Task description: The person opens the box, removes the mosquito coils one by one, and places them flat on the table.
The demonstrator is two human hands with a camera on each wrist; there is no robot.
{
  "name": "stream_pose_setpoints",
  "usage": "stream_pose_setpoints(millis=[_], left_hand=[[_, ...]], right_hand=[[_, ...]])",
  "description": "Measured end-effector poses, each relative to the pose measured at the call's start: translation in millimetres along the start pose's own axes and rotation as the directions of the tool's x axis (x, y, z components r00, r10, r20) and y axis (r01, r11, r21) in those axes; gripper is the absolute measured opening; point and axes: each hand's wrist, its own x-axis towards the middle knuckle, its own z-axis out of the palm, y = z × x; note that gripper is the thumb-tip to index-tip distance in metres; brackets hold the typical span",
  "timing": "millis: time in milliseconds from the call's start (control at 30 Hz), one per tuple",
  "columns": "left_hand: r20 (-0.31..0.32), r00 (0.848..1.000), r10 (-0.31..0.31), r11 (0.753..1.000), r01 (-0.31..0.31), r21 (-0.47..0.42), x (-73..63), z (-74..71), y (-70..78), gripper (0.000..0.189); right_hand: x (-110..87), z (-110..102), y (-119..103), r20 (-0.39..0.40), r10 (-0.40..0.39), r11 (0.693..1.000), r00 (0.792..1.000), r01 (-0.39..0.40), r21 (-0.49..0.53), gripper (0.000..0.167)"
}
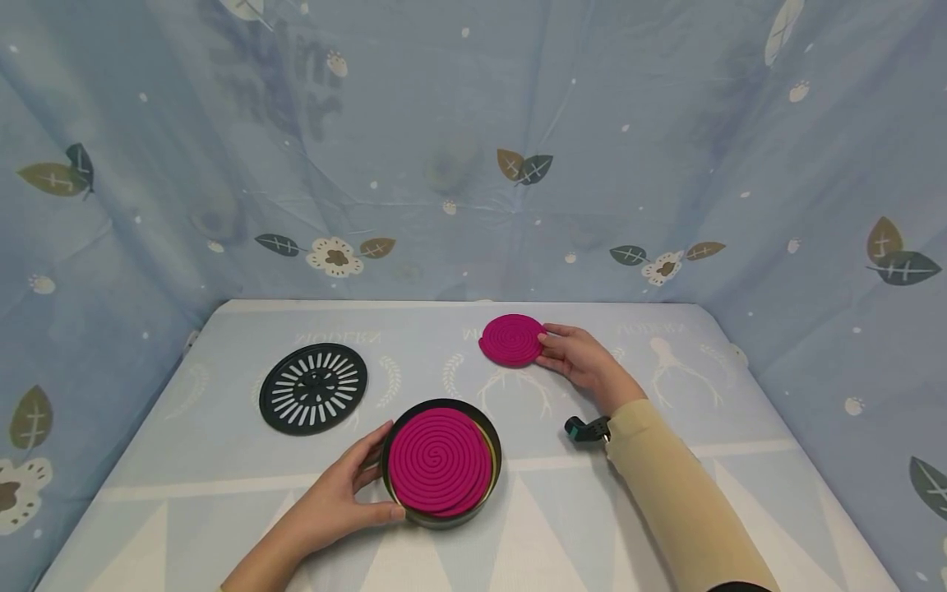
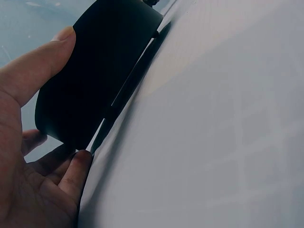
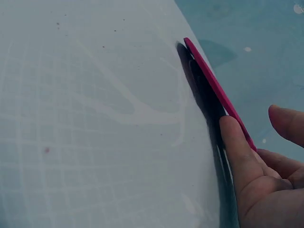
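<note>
A round dark tin (image 1: 497, 469) stands near the middle front of the table, with pink spiral mosquito coils (image 1: 440, 460) stacked in it. My left hand (image 1: 333, 497) holds the tin by its left side, thumb at the near edge and fingers farther back; the left wrist view shows the tin's dark wall (image 2: 102, 66) against the hand. Toward the back, my right hand (image 1: 584, 362) pinches the right edge of a single pink mosquito coil (image 1: 510, 340). Seen edge-on in the right wrist view, that coil (image 3: 213, 85) lies at a slant just over the table, its shadow beside it.
A black slotted round lid (image 1: 314, 389) lies on the table behind and left of the tin. Patterned blue cloth (image 1: 459, 222) hangs behind and along both sides of the table. A small dark device (image 1: 587, 429) is attached at the right wrist.
</note>
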Motion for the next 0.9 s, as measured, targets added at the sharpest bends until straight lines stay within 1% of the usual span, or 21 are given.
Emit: stream_pose_setpoints(millis=[200, 333, 500, 667, 900], left_hand=[[-0.001, 1.000, -0.003, 1.000, 0.003, -0.006, -0.5, -0.5, 0.5, 0.111], [0.000, 1.000, -0.011, 1.000, 0.011, -0.017, -0.9, -1.2, 1.4, 0.111], [-0.002, 1.000, -0.015, 1.000, 0.015, -0.007, 0.0, -1.7, 2.3, 0.111], [-0.002, 1.000, -0.024, 1.000, 0.024, 0.000, 0.3, -1.8, 2.2, 0.112], [0.001, 1.000, -0.007, 1.000, 0.007, -0.013, 0.0, -0.6, 1.2, 0.111]], right_hand=[[-4.2, 0, -5, 0.011, 0.020, 1.000, 1.000, -0.020, -0.006, 0.060], [-9.8, -1, -10, 0.016, 0.020, 0.998, 1.000, -0.019, -0.054, 0.061], [-16.8, -2, -13, 0.018, 0.007, 0.995, 1.000, -0.005, -0.104, 0.061], [-21.0, -5, -14, 0.027, 0.008, 0.996, 1.000, -0.005, -0.093, 0.063], [-25.3, -10, -13, 0.049, -0.012, 0.997, 0.999, 0.016, -0.070, 0.065]])
